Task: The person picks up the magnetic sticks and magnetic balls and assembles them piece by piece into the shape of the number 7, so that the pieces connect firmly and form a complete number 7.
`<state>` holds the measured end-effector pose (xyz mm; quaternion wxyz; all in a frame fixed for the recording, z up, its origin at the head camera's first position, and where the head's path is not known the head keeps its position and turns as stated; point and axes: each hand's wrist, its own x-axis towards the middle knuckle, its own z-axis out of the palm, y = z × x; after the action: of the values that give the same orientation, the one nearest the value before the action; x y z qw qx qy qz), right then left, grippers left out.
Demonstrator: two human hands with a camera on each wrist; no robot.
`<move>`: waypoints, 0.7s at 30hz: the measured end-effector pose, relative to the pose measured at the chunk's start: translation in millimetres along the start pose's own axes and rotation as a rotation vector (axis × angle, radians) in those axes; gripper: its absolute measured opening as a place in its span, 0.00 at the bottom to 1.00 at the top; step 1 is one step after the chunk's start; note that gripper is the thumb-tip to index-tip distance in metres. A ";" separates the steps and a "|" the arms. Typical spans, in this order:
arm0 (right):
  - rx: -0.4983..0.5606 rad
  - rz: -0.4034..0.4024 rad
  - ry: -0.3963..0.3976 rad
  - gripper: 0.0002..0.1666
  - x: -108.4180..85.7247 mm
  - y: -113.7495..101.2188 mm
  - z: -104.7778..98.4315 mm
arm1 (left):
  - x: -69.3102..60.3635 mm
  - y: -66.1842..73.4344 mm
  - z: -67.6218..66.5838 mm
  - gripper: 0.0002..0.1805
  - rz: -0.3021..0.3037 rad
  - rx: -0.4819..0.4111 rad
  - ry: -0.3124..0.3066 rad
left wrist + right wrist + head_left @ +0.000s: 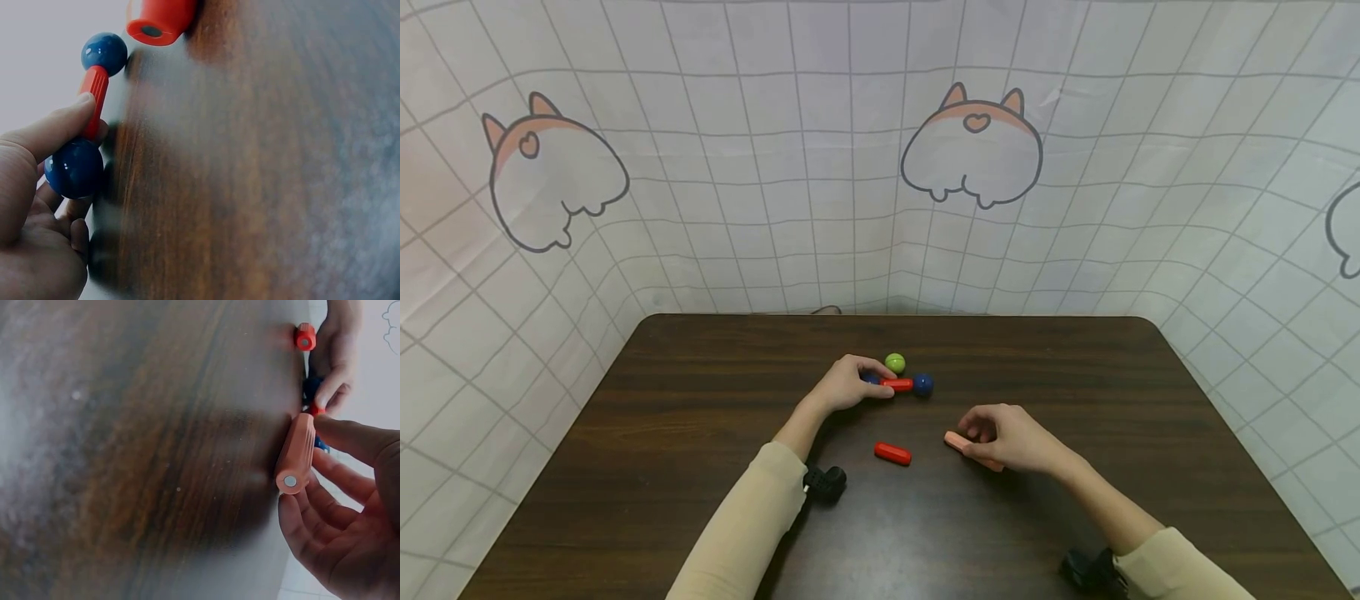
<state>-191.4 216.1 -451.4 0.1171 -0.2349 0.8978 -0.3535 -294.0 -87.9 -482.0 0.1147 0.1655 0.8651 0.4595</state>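
Observation:
My left hand point(844, 385) pinches a red magnetic rod point(897, 385) between thumb and fingers. A blue ball point(922, 384) sits on the rod's far end, and another blue ball point(74, 169) on its near end lies within the hand. Just behind them rests a green ball point(895, 363). With thumb and fingers my right hand point(1018, 437) holds a salmon-pink rod point(297, 453), ribbed along its side, with a round silvery disc in its end. Between the two hands, nearer to me, a second red rod point(892, 453) lies loose on the table.
The dark wooden table point(700, 500) has rounded far corners. Behind it and at both sides hangs a white checked curtain point(745, 167) with cartoon animal prints. A short cable point(827, 309) shows at the back edge. Black cameras are strapped to both wrists.

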 end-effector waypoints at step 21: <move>-0.029 -0.029 -0.005 0.17 0.9 2.3 5.6 | -0.4 0.7 0.8 0.11 -0.013 -0.008 -0.008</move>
<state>-190.9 213.9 -457.0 0.1109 -0.2507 0.8991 -0.3413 -293.2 -87.0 -481.8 0.1218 0.1611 0.8638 0.4616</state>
